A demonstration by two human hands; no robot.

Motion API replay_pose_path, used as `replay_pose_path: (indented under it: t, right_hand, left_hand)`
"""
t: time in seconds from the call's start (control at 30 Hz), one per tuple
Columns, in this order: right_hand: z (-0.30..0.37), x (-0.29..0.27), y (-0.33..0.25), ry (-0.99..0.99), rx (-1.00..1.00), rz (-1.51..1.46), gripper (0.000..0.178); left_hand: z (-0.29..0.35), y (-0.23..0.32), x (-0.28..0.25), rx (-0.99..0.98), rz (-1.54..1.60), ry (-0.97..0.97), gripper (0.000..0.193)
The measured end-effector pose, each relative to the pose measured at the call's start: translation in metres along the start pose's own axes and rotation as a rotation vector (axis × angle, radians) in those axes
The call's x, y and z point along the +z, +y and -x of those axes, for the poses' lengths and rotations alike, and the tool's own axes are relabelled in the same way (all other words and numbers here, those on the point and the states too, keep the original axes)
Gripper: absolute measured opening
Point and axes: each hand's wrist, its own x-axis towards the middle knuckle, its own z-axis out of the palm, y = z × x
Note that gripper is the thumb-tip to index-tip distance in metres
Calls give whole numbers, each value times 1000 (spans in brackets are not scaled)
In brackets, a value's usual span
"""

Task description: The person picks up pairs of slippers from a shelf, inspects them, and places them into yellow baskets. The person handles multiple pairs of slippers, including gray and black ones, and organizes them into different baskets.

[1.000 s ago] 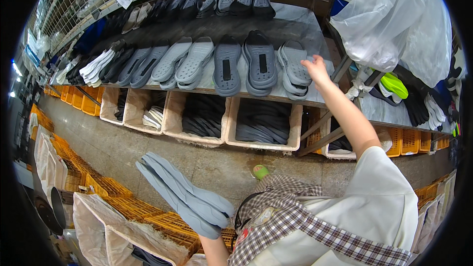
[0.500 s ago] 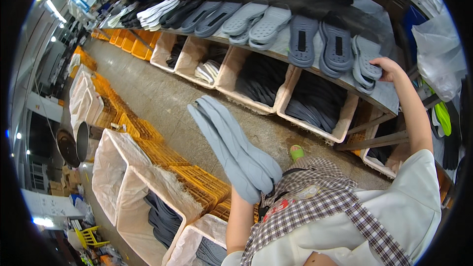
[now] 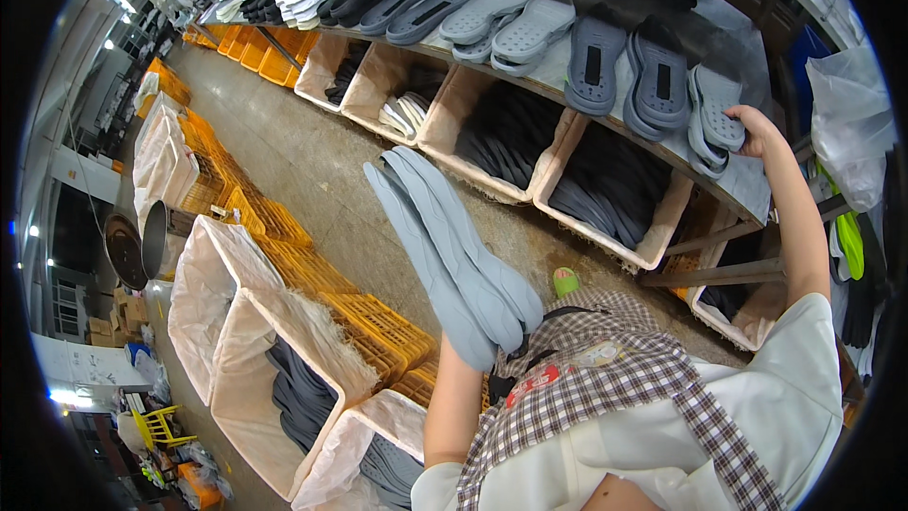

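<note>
A stack of several light grey shoe soles (image 3: 454, 255) lies slanted in front of my body, its lower end against my checked apron. My left forearm (image 3: 456, 402) runs up beneath it; the soles hide the left hand that bears them. Stretched out to the table's right end, my right hand (image 3: 752, 131) is closed on the edge of a light grey shoe sole (image 3: 719, 104). That sole rests on another of the same kind. Just left of it lie darker grey soles (image 3: 657, 80) with black inserts.
Soles in rows cover the table (image 3: 747, 194). Below it stand lined baskets (image 3: 605, 189) of dark soles. At left are more lined baskets (image 3: 274, 388) and stacked orange crates (image 3: 369, 326). A clear plastic bag (image 3: 851, 123) hangs at right.
The view has shifted slightly, and the stack of soles sits a little higher in it. My right hand stays at the same sole on the table's right end.
</note>
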Motion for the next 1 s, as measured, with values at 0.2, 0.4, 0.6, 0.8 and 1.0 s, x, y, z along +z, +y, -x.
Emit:
replay_pose_path:
  t: [0.2, 0.4, 0.6, 0.8, 1.0]
  right_hand:
    - [2, 1, 1, 52, 52, 2, 16]
    - [-11, -5, 3, -127, 12, -70, 16]
    - [-19, -11, 3, -102, 40, -153, 14]
    - [43, -28, 13, -155, -200, -332, 28]
    - [144, 44, 42, -440, -568, 104, 75]
  left_hand:
    - [4, -2, 14, -24, -29, 207, 32]
    - [-11, -10, -3, -51, 34, 199, 38]
    - [-32, -18, -24, -15, 5, 177, 40]
    - [-38, -16, -21, -24, 98, 163, 40]
    - [-41, -13, -8, -83, 177, 130, 47]
